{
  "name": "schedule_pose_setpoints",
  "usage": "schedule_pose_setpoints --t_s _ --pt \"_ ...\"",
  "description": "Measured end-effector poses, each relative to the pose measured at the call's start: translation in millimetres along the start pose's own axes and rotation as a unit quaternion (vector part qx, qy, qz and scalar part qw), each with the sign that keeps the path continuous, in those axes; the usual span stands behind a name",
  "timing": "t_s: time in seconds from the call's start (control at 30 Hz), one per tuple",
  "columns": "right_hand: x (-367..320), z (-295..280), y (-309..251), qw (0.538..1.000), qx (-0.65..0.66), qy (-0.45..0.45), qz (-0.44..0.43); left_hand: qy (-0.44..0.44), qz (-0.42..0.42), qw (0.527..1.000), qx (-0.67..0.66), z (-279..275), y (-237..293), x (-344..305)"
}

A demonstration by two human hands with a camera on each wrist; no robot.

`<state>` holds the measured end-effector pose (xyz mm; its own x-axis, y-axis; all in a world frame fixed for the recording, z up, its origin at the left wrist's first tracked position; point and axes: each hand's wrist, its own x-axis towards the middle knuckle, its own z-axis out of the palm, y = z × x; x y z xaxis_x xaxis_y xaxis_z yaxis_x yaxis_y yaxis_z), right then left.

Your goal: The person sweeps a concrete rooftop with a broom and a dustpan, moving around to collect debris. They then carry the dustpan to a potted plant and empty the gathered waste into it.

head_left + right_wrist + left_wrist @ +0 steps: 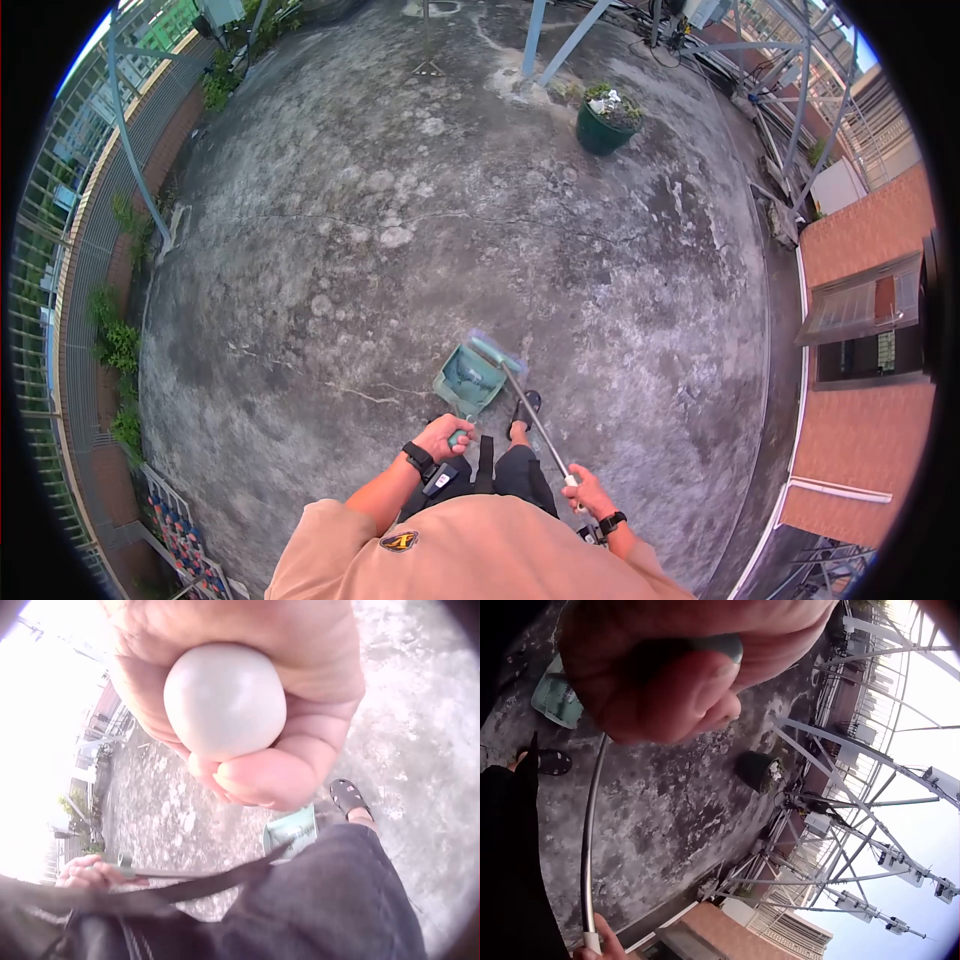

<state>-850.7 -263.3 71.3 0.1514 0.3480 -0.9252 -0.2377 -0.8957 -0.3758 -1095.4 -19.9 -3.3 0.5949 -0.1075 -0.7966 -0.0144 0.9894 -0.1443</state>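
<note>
A green dustpan [468, 380] lies on the concrete in front of the feet, with some dark debris inside. My left hand [445, 437] grips the dustpan's green handle, its fingers curled round the end in the left wrist view [675, 682]. The broom's blurred head [497, 354] is at the dustpan's upper right edge. From it a metal pole [538, 425] runs down to my right hand [590, 492], which holds its white upper part. In the right wrist view the fingers [262, 776] curl round the white rounded end [225, 701].
A green plant pot [603, 130] stands on the concrete floor [400, 230] ahead, near metal frame legs [535, 40]. A railing and plants [115, 335] line the left edge. At right is a brick wall [850, 430] with a window. A foot in a dark shoe [527, 408] is close to the pole.
</note>
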Motion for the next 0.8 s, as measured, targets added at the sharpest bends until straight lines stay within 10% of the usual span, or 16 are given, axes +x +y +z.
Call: schedule_pose_setpoints --t_s 0.43,0.8 --pt "185.6 -228.1 -141.8 0.976 -0.048 0.153 -0.144 0.070 -0.008 0.989 0.128 134.1 29.3 47.3" --pt "122.3 -127.8 -14.1 0.996 -0.061 -0.045 -0.054 0.070 -0.032 0.982 0.170 210.1 55.1 109.6"
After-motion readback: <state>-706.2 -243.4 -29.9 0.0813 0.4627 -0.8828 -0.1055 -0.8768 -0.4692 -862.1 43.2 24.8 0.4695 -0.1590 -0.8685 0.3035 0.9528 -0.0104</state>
